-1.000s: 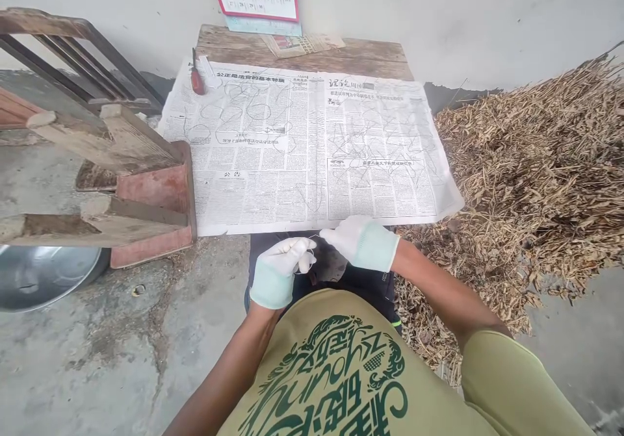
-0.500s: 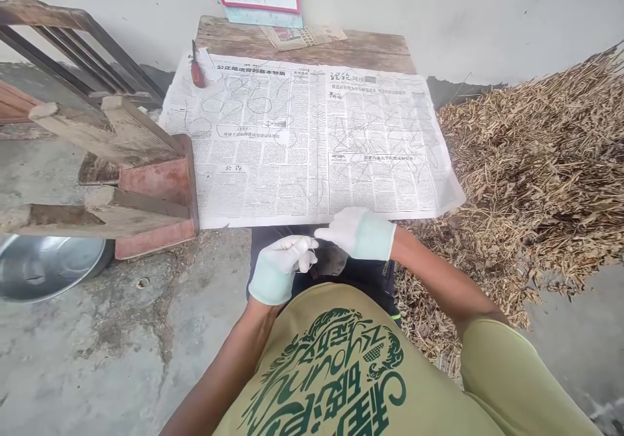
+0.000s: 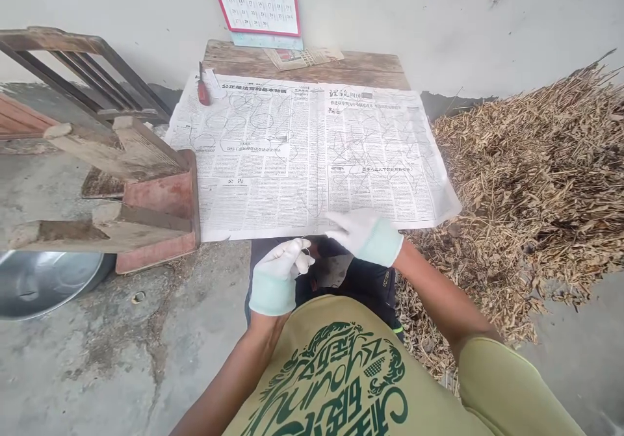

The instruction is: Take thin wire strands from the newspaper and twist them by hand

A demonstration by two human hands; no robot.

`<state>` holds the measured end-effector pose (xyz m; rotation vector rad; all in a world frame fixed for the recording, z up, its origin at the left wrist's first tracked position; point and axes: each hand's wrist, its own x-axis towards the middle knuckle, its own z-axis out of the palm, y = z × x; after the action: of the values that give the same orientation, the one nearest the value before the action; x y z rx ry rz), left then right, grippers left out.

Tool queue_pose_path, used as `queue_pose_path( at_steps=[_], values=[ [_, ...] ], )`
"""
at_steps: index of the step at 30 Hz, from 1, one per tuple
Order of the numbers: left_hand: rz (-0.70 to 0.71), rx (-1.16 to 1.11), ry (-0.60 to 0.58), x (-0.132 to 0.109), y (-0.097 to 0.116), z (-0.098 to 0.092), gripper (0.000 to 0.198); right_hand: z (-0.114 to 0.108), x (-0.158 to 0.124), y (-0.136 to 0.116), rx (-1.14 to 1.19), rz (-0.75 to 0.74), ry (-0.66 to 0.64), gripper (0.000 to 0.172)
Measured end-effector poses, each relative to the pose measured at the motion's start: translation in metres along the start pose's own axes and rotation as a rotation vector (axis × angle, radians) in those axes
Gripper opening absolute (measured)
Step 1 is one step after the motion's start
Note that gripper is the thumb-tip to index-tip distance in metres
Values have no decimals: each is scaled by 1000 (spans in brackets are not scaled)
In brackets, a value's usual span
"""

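Note:
My left hand (image 3: 281, 264), in a white glove with a pale green cuff, is closed in a pinch just below the table's front edge. A thin wire loop (image 3: 308, 252) shows at its fingertips. My right hand (image 3: 359, 231), gloved the same way, is beside the newspaper's front edge with its fingers stretched out and apart; I see nothing in it. In front of both hands, a newspaper (image 3: 273, 208) covers most of the table. Thin dark wire-like outlines lie on it, rounded on the left page and star-like or angular on the right.
A red-handled screwdriver (image 3: 203, 90) rests at the newspaper's back left. Beyond are the bare wooden table top (image 3: 234, 59) and a calendar (image 3: 258, 4). An overturned wooden stool (image 3: 156, 192) and a metal basin (image 3: 49, 283) are at left. Dry stalks (image 3: 536, 195) are heaped at right.
My right hand has drawn slightly away from the left, and its fingers have spread. The left hand keeps its pinch. The view has tilted up a little, showing more of the calendar.

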<state>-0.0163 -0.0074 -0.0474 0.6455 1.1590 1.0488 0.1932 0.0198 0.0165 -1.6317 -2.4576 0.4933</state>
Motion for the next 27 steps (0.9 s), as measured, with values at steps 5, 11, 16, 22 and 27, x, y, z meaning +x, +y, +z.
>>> queue_pose_path(
  at_steps=[5, 11, 16, 22, 27],
  values=[
    [16, -56, -17, 1, 4, 7, 36, 9, -10, -14, 520, 327, 96, 38],
    [-37, -7, -74, 0, 8, 8, 34, 13, -1, -11, 559, 260, 320, 45],
    [-9, 75, -163, -2, 10, 4, 39, 5, 4, 5, 276, -73, 56, 23],
    [-6, 167, -231, -8, 10, -6, 32, 5, 5, 12, 221, -296, -64, 42],
    [-20, 179, -194, -8, 6, -10, 32, 7, 9, 12, 136, -361, -109, 43]
  ],
)
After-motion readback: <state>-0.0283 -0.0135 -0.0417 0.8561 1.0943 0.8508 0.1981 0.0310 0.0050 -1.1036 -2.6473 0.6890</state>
